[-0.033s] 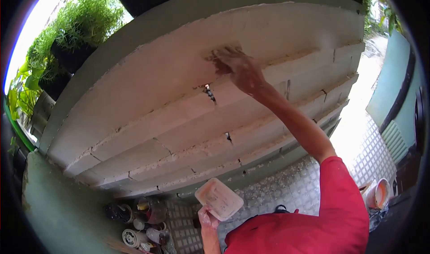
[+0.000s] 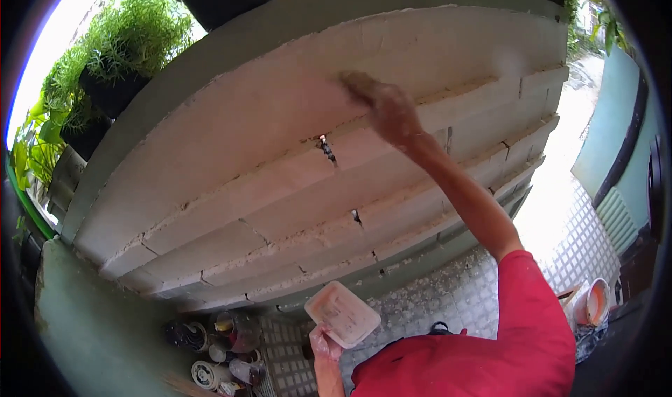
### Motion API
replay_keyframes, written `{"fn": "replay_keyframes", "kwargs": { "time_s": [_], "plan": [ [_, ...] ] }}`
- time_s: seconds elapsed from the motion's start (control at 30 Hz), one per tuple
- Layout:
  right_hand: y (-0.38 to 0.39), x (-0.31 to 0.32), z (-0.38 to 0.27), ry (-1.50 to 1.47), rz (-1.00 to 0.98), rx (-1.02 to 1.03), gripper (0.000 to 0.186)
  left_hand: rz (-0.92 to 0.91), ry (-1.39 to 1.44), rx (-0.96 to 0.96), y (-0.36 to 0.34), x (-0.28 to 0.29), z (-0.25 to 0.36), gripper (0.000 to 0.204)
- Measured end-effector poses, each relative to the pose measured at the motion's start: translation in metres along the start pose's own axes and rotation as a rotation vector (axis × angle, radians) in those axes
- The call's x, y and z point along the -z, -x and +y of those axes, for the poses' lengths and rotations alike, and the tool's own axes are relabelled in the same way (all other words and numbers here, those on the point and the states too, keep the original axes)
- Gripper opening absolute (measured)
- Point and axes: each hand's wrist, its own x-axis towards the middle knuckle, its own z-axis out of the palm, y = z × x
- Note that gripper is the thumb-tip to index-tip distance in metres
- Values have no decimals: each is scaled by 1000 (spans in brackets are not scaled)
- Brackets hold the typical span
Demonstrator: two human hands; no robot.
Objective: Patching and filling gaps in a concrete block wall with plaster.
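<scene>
Tray [image 2: 352,320] in L hand [image 2: 325,342] — wall [image 2: 210,152] fwd

The right arm [image 2: 470,204] stretches forward to a blurred right hand [image 2: 393,113]; the left hand [image 2: 325,343], low beside the torso [image 2: 458,369], is curled.

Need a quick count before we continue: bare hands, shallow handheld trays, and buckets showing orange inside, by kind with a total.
Hands: 2 (left hand, right hand)
Shallow tray: 1
Orange-lined bucket: 1
Total: 4

Tub [image 2: 360,320] pale pink w/ dk streaks; sleeve [image 2: 535,306] red; flr [image 2: 458,295] gry/wht checked.
</scene>
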Motion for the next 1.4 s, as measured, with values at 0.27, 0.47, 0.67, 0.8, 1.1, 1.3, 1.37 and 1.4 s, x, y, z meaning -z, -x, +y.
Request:
{"fn": "replay_keyframes", "kwargs": {
  "time_s": [0.27,0.47,0.67,0.8,1.1,1.3,1.37,1.4],
  "plan": [
    [-43,112,73,-189,87,-418,22,-50,-9,11,-3,1,11,62],
    [-56,73,52,170,212,-329,22,-32,-28,-21,-5,2,20,62],
    [-66,43,15,225,81,-275,29,-17,-1,12,-7,11,32,62],
    [-61,17,-16,70,72,-228,53,-2,16,26,-8,16,40,62],
    [-43,-33,-29,113,-110,-39,48,-27,24,-21,7,29,41,64],
    [1,17,3,338,2,164,46,-10,49,-42,16,34,30,67],
    [-7,25,27,358,-35,229,46,-30,12,-30,16,31,27,68],
    [-9,24,38,380,-46,250,46,3,13,-25,17,30,27,68]
  ]
}}
